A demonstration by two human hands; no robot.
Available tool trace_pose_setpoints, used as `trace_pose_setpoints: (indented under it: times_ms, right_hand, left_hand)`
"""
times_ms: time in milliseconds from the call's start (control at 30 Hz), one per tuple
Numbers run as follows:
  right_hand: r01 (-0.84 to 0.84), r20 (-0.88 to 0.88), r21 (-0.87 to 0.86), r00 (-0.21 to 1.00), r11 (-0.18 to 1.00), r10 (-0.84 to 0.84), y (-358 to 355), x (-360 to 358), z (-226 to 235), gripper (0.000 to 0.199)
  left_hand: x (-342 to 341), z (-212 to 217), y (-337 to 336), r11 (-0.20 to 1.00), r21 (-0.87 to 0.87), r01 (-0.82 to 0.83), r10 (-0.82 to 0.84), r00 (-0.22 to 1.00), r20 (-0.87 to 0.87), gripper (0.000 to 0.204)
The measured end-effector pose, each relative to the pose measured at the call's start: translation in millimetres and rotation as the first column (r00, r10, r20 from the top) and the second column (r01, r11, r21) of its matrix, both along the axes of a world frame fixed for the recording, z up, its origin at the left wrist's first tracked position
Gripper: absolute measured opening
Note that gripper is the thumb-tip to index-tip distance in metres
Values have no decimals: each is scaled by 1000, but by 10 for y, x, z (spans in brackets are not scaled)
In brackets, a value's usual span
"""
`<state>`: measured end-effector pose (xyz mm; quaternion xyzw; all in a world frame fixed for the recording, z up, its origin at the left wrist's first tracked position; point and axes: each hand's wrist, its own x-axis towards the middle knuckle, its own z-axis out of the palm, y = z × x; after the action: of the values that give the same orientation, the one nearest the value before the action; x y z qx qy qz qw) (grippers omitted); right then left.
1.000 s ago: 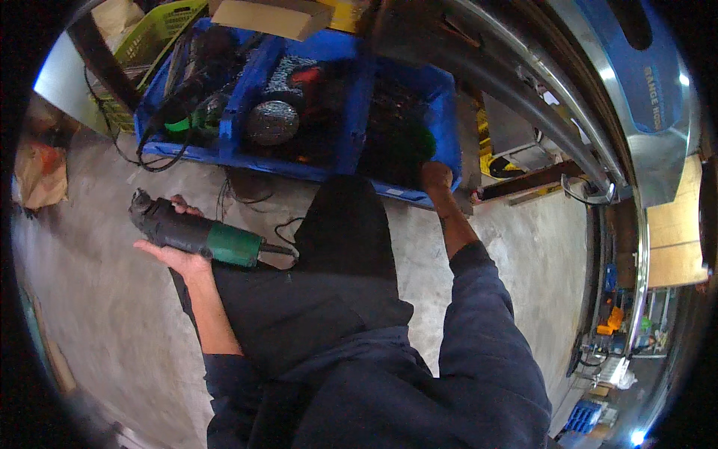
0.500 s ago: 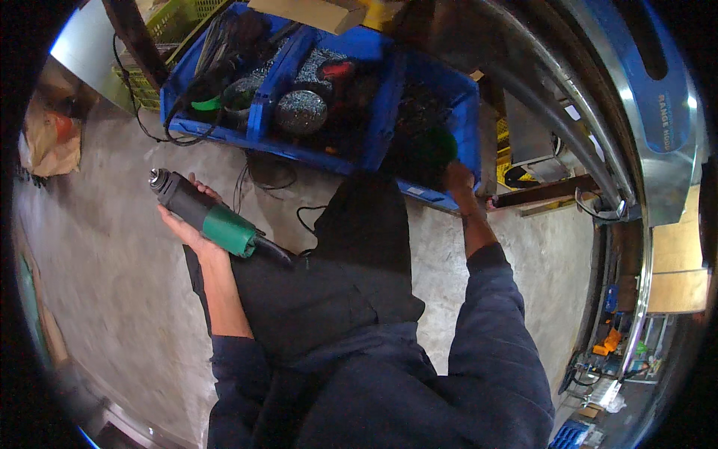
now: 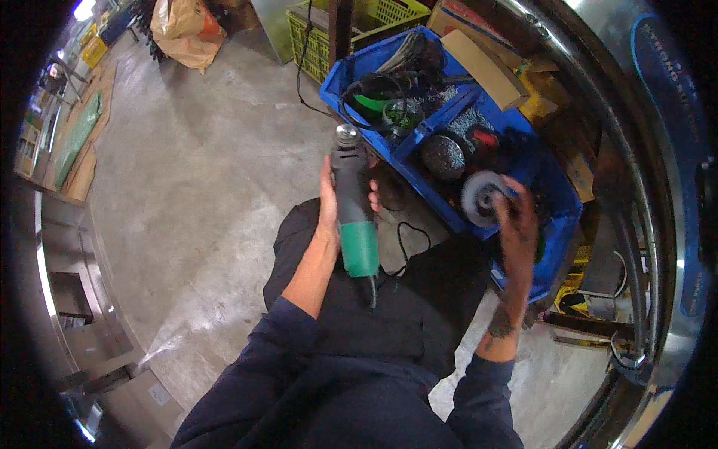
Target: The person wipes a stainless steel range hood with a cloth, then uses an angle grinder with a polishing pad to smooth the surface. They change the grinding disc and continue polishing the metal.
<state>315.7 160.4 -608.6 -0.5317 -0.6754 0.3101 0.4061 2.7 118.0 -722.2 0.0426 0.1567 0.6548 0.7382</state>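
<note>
An angle grinder [image 3: 357, 243], dark grey with a green rear body, lies across my left hand [image 3: 328, 202], whose fingers wrap round it. Its bare metal head points away from me and its cord hangs from the near end. Over the blue bins my right hand [image 3: 518, 224], smeared by motion, grips a pale grey grinding disc [image 3: 479, 200] by its edge. Below the disc sits a blue bin [image 3: 449, 213], with a round metal cup [image 3: 443, 156] full of small bits inside. The grinder and the disc are apart.
A yellow-green crate [image 3: 318, 45] and a cardboard box [image 3: 486, 69] stand behind the bins. Black cables [image 3: 301, 82] hang by the crate. Metal tubing [image 3: 591, 90] curves along the right side. A brown paper bag [image 3: 187, 34] rests on the concrete floor [image 3: 187, 202].
My right hand has come up out of the right-hand bin with the grinding disc. The grinder in my left hand has turned to point straight away. The whole view has swung left.
</note>
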Motion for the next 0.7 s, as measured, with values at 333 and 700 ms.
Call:
trace_pose_setpoints:
  times_ms: [333,700]
  right_hand:
    - [-204,-79,4,976,979,204,474,-1751,-231,38]
    - [-237,-28,5,971,972,237,469,-1639,-146,33]
  left_hand:
    - [198,137,-88,984,-4,176,-176,984,-41,85]
    - [229,97,-86,957,34,289,-286,955,-71,89]
